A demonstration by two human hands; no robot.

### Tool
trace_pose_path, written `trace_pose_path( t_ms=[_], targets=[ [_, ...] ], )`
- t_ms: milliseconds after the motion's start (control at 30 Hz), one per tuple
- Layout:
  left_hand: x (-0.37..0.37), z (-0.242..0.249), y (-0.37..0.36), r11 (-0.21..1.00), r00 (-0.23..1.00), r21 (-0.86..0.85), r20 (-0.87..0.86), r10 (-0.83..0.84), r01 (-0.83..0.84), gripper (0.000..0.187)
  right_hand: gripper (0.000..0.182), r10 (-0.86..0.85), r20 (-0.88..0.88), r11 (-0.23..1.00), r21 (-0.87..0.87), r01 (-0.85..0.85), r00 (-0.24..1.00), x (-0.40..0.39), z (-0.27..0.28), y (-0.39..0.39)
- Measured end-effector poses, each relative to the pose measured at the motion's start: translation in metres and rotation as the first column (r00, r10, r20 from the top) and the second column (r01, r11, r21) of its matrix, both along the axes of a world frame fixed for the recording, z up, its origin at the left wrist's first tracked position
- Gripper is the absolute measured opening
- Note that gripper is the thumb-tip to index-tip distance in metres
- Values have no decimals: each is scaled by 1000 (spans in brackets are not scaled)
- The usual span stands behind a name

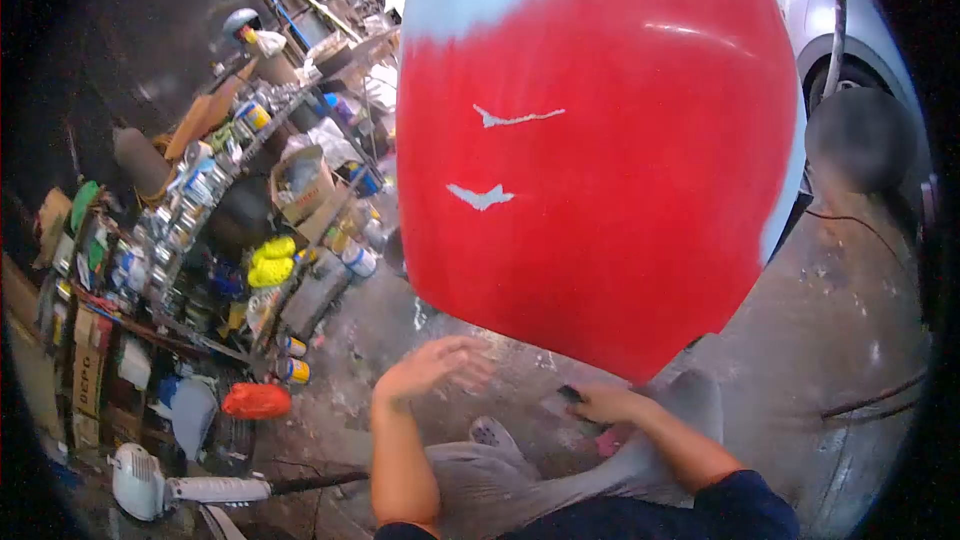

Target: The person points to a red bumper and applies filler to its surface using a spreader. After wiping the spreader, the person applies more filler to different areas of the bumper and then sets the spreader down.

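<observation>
A large red car hood (620, 230) stands raised in front of me, with two rough pale-grey smears (482, 197) on its left half and light-blue areas at its upper left and right edge. My left hand (435, 365) is below the hood's lower left edge, its fingers apart, slightly blurred and holding nothing. Below the hood's bottom corner, my right hand (610, 404) is closed on a small flat tool with a dark part (569, 394), which looks like a putty knife. Its blade is hard to make out. Neither hand touches the hood.
At left, a cluttered shelf (185, 210) holds cans and bottles, with a cardboard box (300, 183) and yellow shoes (271, 262) nearby. An orange bundle (256, 401) and a white fan-like appliance (140, 482) are lower left. A silver car (850, 15) stands upper right.
</observation>
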State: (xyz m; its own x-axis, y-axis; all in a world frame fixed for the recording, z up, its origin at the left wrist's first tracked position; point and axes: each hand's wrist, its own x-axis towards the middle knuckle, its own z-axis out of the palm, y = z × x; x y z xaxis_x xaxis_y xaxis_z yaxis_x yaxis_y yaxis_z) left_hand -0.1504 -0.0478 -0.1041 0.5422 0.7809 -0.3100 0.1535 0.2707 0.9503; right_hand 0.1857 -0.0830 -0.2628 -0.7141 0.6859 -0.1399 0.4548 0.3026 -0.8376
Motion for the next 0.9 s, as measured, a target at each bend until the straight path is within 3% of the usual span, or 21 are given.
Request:
trace_pose_path(
  t_ms=[33, 133, 200, 233, 267, 333, 433, 567, 600, 667, 767, 900],
  targets=[
    [-6, 13, -1, 1000, 1000, -6, -28, -13, 13, 49, 45, 5, 32, 999, 36, -6, 999, 5, -11, 4],
    [-12, 67, 5, 900, 953, 341, 224, 204, -273, 51, 48, -4, 80, 1000, 10, 3, 997, 8, -72, 12],
    [6, 111, 31, 636, 851, 566, 383, 361, -524, 57, 46, -141, 71, 986, -79, 147, 987, 10, -82, 2],
    [26, 139, 48, 371, 766, 687, 444, 466, -624, 55, 45, -209, 70, 968, -127, 216, 975, 11, -80, 0],
    [46, 171, 62, 290, 736, 700, 494, 463, -652, 47, 50, -123, 106, 980, -143, 138, 987, 13, -68, 3],
    [80, 225, 106, 33, 733, 820, 493, 468, -572, 59, 48, -125, 129, 982, -123, 141, 984, 6, -99, 7],
    [130, 275, 153, -164, 780, 938, 346, 522, -307, 68, 44, -141, 184, 972, -159, 171, 973, 4, -100, 11],
    [159, 274, 189, -488, 676, 855, 256, 691, 176, 74, 41, -41, 403, 967, -215, 138, 914, -7, -105, 17],
    [157, 264, 187, -360, 668, 915, 151, 728, 185, 79, 41, -72, 340, 975, -173, 138, 938, -7, -107, 16],
    [153, 249, 176, -321, 671, 932, 131, 730, 166, 76, 40, -125, 208, 985, -94, 147, 970, -6, -98, 8],
    [143, 213, 155, -273, 671, 951, 106, 734, 148, 79, 48, -133, 192, 966, -195, 170, 972, -6, -75, 7],
    [127, 148, 123, -244, 632, 961, 110, 767, 130, 82, 40, -109, 209, 989, -78, 127, 972, -10, -113, 8]
  ],
)
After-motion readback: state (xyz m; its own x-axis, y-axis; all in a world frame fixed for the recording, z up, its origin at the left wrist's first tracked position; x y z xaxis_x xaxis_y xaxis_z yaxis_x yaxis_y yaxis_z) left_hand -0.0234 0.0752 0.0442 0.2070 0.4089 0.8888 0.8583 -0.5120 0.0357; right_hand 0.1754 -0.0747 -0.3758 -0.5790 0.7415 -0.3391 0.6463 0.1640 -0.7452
